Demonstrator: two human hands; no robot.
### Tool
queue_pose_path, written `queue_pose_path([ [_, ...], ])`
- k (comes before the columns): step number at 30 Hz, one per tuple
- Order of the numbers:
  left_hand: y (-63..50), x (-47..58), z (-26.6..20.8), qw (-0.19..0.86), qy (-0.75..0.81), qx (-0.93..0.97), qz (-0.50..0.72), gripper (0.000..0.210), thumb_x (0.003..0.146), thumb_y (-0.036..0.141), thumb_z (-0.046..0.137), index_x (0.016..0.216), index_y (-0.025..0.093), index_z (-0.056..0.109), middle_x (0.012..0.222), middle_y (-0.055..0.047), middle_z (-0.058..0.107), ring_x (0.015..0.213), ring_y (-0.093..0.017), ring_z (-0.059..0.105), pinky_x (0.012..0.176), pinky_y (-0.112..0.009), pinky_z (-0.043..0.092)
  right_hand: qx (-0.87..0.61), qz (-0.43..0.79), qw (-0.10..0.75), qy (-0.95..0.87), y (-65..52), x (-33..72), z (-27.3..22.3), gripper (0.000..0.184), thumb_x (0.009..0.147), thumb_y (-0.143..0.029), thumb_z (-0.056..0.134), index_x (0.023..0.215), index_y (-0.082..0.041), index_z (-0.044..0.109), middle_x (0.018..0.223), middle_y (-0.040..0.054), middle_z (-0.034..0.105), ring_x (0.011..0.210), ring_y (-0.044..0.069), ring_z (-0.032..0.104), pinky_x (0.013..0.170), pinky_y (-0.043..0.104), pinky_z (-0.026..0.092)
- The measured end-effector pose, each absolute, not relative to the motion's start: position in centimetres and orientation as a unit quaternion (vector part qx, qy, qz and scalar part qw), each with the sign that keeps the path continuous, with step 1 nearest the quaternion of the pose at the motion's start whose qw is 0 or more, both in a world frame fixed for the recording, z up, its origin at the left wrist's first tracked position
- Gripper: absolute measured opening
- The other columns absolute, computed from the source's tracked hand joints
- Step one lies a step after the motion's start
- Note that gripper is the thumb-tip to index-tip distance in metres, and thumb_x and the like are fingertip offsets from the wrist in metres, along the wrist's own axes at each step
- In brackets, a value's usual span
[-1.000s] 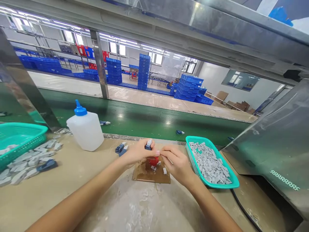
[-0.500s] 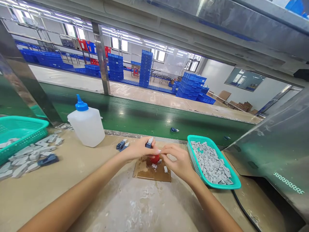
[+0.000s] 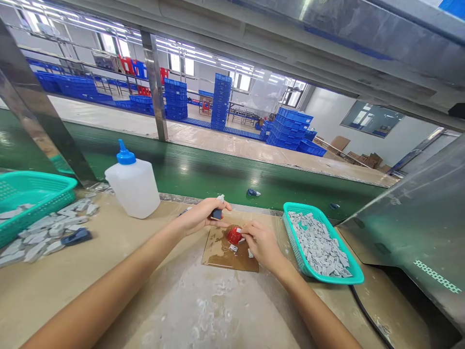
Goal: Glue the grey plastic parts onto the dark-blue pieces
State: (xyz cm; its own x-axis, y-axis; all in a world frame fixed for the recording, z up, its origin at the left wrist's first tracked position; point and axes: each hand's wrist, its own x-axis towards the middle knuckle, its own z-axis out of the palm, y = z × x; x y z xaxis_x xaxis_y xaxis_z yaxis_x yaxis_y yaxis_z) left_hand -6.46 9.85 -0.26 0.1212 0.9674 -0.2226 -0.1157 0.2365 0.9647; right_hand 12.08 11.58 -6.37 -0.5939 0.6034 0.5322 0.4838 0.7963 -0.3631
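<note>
My left hand is closed around a dark blue plastic part, with a pale grey tip showing above the fingers. My right hand pinches a small light grey plastic piece against or just over a red dome-shaped object; whether they touch I cannot tell. The red dome stands on a wet brown board. Beside it on the board lie loose grey pieces, one partly hidden by my right hand.
A teal basket full of small grey pieces is at right. On the left stand a white bottle with a blue nozzle, another teal basket and a heap of grey parts. Dark blue parts lie on the green belt behind.
My hands have drawn apart. The left moved slightly up and left with the dark blue part; the right came down to the red dome with the small grey piece. Parts on the belt shifted left.
</note>
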Motion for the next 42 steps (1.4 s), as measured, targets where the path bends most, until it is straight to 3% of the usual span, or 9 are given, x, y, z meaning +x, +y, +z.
queue_pose_path([
  [6,10.3,-6.7,-1.1,0.598,0.518,0.424,0.441,0.022,0.061,0.032,0.052,0.069,0.014,0.061,0.061,0.002,0.04,0.055,-0.009,0.04,0.053,-0.026,0.043,-0.307,0.073,0.31,-0.897,11.3,11.8,-6.6,0.024,0.078,-0.004,0.04,0.07,-0.016,0.059,0.067,0.0048,0.054,0.062,0.015,0.051,0.055,0.025,0.044],
  [14,10.6,-6.7,-1.6,0.63,0.473,0.438,0.433,0.032,0.056,0.025,0.069,0.086,0.015,0.062,0.078,-0.002,0.06,0.072,-0.012,0.056,0.076,-0.03,0.042,-0.305,0.092,0.312,-0.895,11.2,11.9,-6.2,0.025,0.077,-0.003,0.04,0.07,-0.016,0.061,0.068,0.0051,0.057,0.065,0.015,0.053,0.058,0.026,0.045],
  [23,10.5,-6.6,-1.8,0.593,0.475,0.49,0.428,0.031,0.05,0.017,0.07,0.08,0.015,0.065,0.079,-0.004,0.065,0.076,-0.016,0.057,0.077,-0.033,0.041,-0.345,0.285,0.471,-0.76,10.2,11.9,-2.8,0.012,0.071,-0.012,0.056,0.073,-0.019,0.066,0.073,0.0029,0.064,0.07,0.014,0.059,0.062,0.026,0.049],
  [37,9.6,-5.2,-2.0,0.625,0.432,0.471,0.448,0.027,0.052,0.013,0.071,0.079,0.016,0.067,0.073,-0.001,0.067,0.073,-0.013,0.058,0.076,-0.028,0.044,-0.314,0.258,0.489,-0.772,10.1,11.6,-3.4,0.016,0.072,-0.01,0.056,0.078,-0.019,0.067,0.073,0.0032,0.06,0.069,0.014,0.057,0.062,0.027,0.047],
  [42,9.3,-3.4,-2.6,0.667,0.393,0.348,0.529,0.037,0.059,0.012,0.068,0.095,0.017,0.062,0.078,-0.001,0.067,0.073,-0.011,0.059,0.079,-0.027,0.045,-0.285,0.202,0.489,-0.799,10.3,11.7,-3.7,0.022,0.073,-0.01,0.054,0.091,-0.018,0.064,0.08,0.0043,0.054,0.076,0.014,0.055,0.068,0.028,0.047],
])
